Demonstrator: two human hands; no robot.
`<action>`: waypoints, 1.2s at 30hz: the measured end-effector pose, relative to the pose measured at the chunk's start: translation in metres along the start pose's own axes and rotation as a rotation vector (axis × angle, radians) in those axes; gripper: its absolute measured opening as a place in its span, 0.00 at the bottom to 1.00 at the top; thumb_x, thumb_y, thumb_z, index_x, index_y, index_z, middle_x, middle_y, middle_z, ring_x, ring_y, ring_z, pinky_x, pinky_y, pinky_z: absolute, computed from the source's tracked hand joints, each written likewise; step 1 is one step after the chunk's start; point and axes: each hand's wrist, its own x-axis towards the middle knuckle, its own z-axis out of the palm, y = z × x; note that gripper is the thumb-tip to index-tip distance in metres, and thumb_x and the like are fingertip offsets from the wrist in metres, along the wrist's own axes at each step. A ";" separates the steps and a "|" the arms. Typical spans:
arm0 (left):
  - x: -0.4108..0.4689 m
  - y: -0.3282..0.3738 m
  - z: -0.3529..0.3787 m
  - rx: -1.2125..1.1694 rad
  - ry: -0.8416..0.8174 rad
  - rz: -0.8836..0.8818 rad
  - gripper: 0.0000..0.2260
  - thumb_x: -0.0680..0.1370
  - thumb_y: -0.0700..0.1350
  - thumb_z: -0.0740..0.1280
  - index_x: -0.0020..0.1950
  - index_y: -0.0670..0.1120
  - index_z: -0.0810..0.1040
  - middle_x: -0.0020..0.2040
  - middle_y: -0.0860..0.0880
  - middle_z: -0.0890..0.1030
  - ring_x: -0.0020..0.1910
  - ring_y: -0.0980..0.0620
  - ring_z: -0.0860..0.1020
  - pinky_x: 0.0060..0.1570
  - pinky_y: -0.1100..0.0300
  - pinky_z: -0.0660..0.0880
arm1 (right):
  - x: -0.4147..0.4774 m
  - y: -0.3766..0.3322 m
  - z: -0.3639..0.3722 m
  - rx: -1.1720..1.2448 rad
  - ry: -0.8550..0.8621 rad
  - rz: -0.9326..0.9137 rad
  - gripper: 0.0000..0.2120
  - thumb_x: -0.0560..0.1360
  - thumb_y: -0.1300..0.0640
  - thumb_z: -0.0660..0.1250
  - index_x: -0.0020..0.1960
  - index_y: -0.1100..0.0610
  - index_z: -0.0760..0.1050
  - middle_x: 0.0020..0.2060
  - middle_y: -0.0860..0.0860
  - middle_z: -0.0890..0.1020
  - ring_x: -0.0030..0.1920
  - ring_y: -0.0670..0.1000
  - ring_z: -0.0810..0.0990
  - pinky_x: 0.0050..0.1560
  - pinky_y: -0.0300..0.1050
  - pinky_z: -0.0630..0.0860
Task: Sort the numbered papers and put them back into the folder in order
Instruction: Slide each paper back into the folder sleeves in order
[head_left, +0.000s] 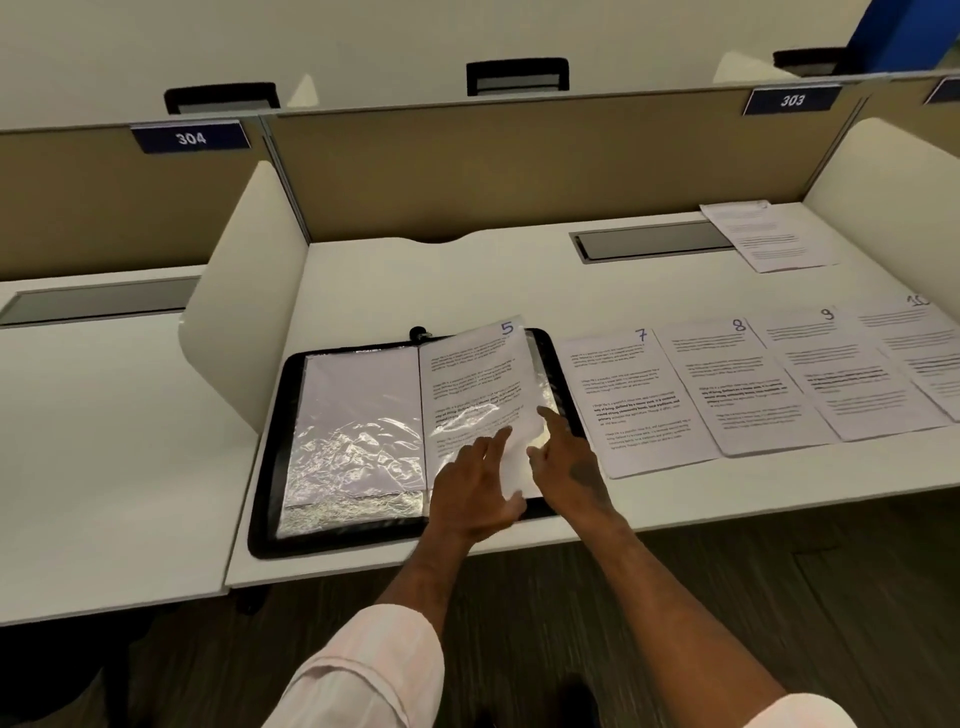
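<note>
A black folder (270, 467) with clear plastic sleeves lies open on the white desk. The paper numbered 5 (472, 374) lies on its right page, partly inside a sleeve, its top sticking out. My left hand (475, 493) rests on the lower part of that paper with fingers spread. My right hand (566, 462) touches the paper's right edge, its index finger straight. Papers numbered 7 (631, 400), 8 (737, 384), 9 (841, 374) and 10 (930, 348) lie in a row to the right of the folder.
Another printed sheet (769, 236) lies at the back right near a cable slot (649, 241). A tan partition (519, 166) closes the back of the desk, white side panels (244, 312) flank it. A neighbouring desk stands to the left.
</note>
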 end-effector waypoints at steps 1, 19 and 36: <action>-0.001 0.001 -0.002 -0.010 0.029 -0.018 0.39 0.70 0.64 0.66 0.77 0.49 0.60 0.66 0.48 0.75 0.58 0.48 0.77 0.49 0.52 0.78 | -0.002 -0.010 -0.001 -0.065 0.004 -0.067 0.28 0.80 0.55 0.62 0.76 0.47 0.56 0.51 0.53 0.81 0.44 0.48 0.79 0.45 0.39 0.75; -0.072 -0.113 -0.100 0.050 0.326 -0.462 0.35 0.79 0.45 0.64 0.80 0.58 0.48 0.36 0.49 0.78 0.28 0.51 0.75 0.29 0.53 0.78 | -0.016 -0.082 0.070 -0.446 -0.199 -0.399 0.28 0.79 0.35 0.54 0.71 0.52 0.67 0.65 0.53 0.75 0.64 0.55 0.74 0.63 0.52 0.71; -0.105 -0.178 -0.069 0.133 -0.296 -0.662 0.31 0.77 0.67 0.59 0.74 0.52 0.64 0.74 0.42 0.57 0.72 0.41 0.60 0.67 0.43 0.67 | -0.032 -0.015 0.108 -0.753 -0.581 -0.160 0.37 0.76 0.30 0.47 0.79 0.46 0.44 0.78 0.55 0.40 0.78 0.60 0.42 0.73 0.67 0.43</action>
